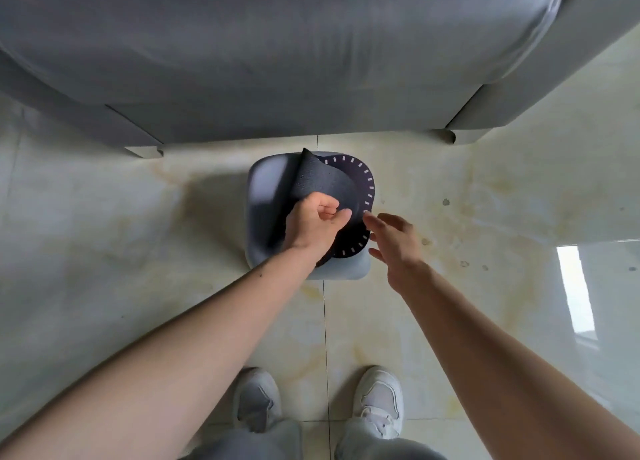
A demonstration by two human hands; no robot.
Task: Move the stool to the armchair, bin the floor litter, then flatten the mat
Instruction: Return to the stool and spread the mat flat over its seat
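A grey square stool (263,189) stands on the tiled floor just in front of the grey armchair (277,54). On its seat lies a dark round mat (360,179) with white dashes around its rim. The mat's left half is folded up and over. My left hand (313,225) pinches that folded flap near its lower edge. My right hand (394,245) hovers open beside the mat's right edge, fingers spread, its fingertips close to the rim.
Glossy cream floor tiles (138,251) surround the stool, with a few small dark spots (446,202) to the right. The armchair's short legs (145,151) rest close behind the stool. My two white shoes (379,400) stand below.
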